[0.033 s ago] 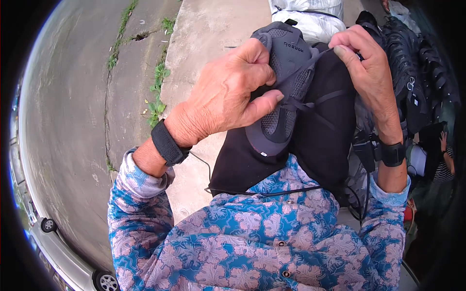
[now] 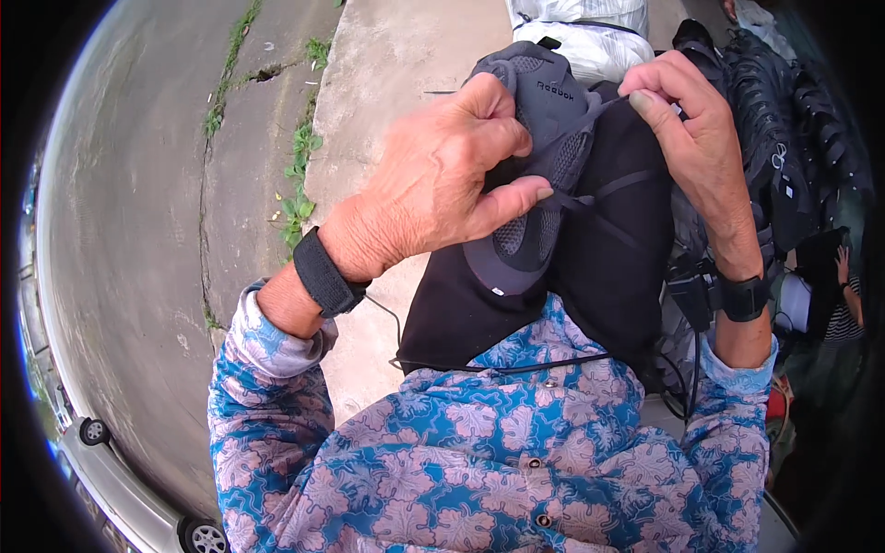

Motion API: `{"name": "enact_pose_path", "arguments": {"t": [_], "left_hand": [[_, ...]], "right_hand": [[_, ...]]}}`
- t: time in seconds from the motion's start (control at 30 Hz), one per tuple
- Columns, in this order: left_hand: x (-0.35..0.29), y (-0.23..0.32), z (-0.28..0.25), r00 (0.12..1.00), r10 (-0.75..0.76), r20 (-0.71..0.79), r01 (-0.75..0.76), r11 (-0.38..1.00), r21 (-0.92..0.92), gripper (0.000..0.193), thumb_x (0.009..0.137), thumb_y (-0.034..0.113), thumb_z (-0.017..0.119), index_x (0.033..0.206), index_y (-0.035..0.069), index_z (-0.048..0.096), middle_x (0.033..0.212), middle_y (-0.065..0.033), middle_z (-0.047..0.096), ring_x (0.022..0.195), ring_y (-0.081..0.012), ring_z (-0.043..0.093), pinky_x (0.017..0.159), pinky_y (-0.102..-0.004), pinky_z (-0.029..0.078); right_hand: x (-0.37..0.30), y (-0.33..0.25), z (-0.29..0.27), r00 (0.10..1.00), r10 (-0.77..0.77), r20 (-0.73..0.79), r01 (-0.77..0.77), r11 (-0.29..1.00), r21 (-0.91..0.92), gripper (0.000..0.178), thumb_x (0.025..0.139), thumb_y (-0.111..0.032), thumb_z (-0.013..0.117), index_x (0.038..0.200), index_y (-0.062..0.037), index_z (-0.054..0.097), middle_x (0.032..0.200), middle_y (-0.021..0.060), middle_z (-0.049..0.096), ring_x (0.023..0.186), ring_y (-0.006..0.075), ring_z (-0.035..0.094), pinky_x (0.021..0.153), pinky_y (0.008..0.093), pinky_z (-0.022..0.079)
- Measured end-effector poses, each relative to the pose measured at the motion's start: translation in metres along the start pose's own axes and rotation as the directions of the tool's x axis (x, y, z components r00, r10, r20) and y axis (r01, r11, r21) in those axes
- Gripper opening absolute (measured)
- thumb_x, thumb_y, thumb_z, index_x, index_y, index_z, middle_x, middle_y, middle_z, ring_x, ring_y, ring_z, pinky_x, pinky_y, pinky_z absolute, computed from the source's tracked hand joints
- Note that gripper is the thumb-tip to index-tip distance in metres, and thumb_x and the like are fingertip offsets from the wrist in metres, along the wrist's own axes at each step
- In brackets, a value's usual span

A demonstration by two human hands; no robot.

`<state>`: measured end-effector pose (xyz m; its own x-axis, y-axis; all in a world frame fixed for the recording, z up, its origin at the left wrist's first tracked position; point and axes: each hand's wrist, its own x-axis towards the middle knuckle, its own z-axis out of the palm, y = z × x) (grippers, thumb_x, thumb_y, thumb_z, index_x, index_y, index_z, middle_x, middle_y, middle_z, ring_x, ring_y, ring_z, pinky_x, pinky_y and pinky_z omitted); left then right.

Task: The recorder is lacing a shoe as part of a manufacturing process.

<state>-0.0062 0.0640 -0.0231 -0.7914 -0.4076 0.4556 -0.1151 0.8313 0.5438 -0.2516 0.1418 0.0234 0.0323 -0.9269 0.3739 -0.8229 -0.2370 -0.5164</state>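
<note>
A dark grey mesh sneaker rests on my lap over the black trousers, its toe pointing towards me. My left hand lies across its left side with curled fingers, the thumb stretched over the laced part. The fingertips are partly hidden, so what they grip within the shoe does not show fully. My right hand pinches a dark shoelace between thumb and index finger, drawn taut up and right from the shoe. Another loose lace trails over the trousers.
White plastic-wrapped bundles stand beyond the shoe. Many dark shoes are piled at the right. A thin black cord crosses my waist. Cracked pavement with weeds lies left, with a silver car at lower left.
My left hand has shifted slightly right, its thumb reaching further across the shoe. The sneaker has moved a little left; the right hand still pinches the lace, moved barely.
</note>
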Motion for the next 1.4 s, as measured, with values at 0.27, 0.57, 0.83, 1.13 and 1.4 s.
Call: {"name": "enact_pose_path", "arguments": {"t": [0.27,0.57,0.83,1.13,1.4], "left_hand": [[0.001,0.028,0.014,1.0,0.011,0.004,-0.01,0.973,-0.232,0.018,0.089,0.007,0.064,0.075,-0.001,0.055,0.082,-0.0122,0.052,0.078,-0.0296,0.054,0.07,-0.0376,0.045],[-0.016,0.065,-0.018,0.844,-0.513,0.16,0.524,0.719,-0.458,0.032,0.1,0.024,0.052,0.076,0.003,0.054,0.073,0.0004,0.051,0.071,-0.0102,0.045,0.064,-0.0269,0.038],[0.002,0.046,0.027,0.788,-0.539,0.299,0.611,0.747,-0.263,0.027,0.101,0.025,0.058,0.096,-0.001,0.064,0.072,0.0075,0.045,0.065,-0.0013,0.037,0.052,-0.0234,0.03],[0.013,0.049,0.032,0.73,-0.58,0.363,0.679,0.678,-0.283,0.025,0.099,0.017,0.057,0.089,-0.004,0.065,0.06,-0.0042,0.055,0.059,-0.0082,0.045,0.05,-0.0338,0.04],[0.024,0.046,0.034,0.799,-0.504,0.327,0.552,0.831,-0.069,0.024,0.092,0.02,0.061,0.084,-0.002,0.066,0.066,-0.0269,0.057,0.061,-0.0421,0.059,0.056,-0.0435,0.047]], "right_hand": [[-0.044,-0.019,0.021,0.998,0.059,0.035,-0.063,0.993,0.105,0.005,0.087,-0.007,0.064,0.091,-0.0034,0.064,0.082,0.0078,0.061,0.078,0.0229,0.06,0.077,0.0324,0.045],[-0.071,-0.018,0.033,0.976,-0.073,0.205,0.078,0.997,-0.014,0.005,0.081,-0.013,0.071,0.081,-0.0083,0.07,0.077,0.0036,0.063,0.087,0.0222,0.059,0.098,0.0414,0.034],[-0.057,-0.014,0.033,0.973,-0.027,0.228,0.011,0.998,0.07,0.042,0.071,-0.018,0.08,0.107,-0.0075,0.061,0.085,0.0061,0.065,0.087,0.0262,0.063,0.085,0.0406,0.041],[-0.056,-0.003,0.04,0.962,-0.151,0.226,0.176,0.98,-0.094,0.038,0.066,-0.021,0.084,0.091,-0.0085,0.058,0.079,0.0085,0.064,0.084,0.0284,0.065,0.079,0.0406,0.041],[-0.059,0.0,0.044,0.965,-0.171,0.199,0.203,0.966,-0.158,0.034,0.062,-0.02,0.08,0.084,-0.0061,0.058,0.072,0.0092,0.063,0.076,0.0281,0.065,0.078,0.0393,0.041]]}}
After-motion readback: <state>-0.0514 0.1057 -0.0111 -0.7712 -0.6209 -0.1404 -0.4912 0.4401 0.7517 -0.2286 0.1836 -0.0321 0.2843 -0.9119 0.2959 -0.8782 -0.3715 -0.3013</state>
